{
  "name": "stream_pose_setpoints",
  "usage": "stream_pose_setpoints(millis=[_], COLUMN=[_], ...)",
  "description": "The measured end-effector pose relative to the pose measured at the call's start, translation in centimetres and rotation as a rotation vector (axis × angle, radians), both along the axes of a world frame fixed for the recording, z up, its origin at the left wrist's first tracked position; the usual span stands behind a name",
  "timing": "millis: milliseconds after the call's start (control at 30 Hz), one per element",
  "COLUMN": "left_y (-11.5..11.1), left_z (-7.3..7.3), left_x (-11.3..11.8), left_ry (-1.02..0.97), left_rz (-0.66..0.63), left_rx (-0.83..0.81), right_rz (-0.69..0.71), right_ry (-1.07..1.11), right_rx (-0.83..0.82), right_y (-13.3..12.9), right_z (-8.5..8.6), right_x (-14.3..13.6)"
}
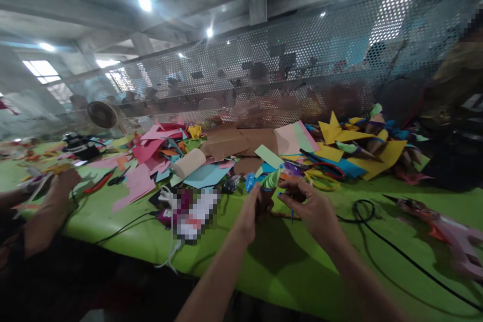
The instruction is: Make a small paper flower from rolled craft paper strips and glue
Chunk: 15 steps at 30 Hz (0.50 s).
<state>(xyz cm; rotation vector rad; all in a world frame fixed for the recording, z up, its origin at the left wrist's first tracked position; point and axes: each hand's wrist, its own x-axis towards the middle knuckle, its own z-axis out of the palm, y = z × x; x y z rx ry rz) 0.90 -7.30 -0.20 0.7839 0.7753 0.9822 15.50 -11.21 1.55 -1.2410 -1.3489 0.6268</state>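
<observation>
My left hand (pixel 252 215) is closed around a small paper craft piece (pixel 270 180), with a green striped part at the top and a brown part mostly hidden by the fingers. Close to its right side, my right hand (pixel 310 204) is pinched, with a small blue piece (pixel 279 194) at the fingertips. A thin blue strip shows just below those fingers; whether it belongs to the same piece I cannot tell. Both hands are above the green tabletop (pixel 279 271).
A pink glue gun (pixel 449 234) with a black cable lies at the right. Red-handled scissors (pixel 328 165) and coloured paper sheets (pixel 211 175) lie behind my hands. A power strip (pixel 198 214) stands left. Another person's hand (pixel 62 186) works at far left. A perforated metal screen (pixel 241 75) runs behind.
</observation>
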Motion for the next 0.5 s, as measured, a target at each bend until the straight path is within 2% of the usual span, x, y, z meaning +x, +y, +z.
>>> stream_pose_setpoints(millis=[100,200,500], left_y=[-0.01,-0.17,-0.8], left_z=[-0.16,-0.08,0.58], left_x=[-0.06,-0.12,0.01], left_ry=[-0.009,0.015,-0.036], left_rz=[-0.028,-0.06,-0.027], left_rx=[0.03,-0.018,0.002], right_rz=[0.003,-0.009,-0.068], right_ry=[0.015,-0.013,-0.131], right_rx=[0.009,0.041,0.095], right_y=[-0.14,-0.17,-0.2], right_z=[0.25,0.13,-0.41], right_x=[-0.15,-0.18,-0.25])
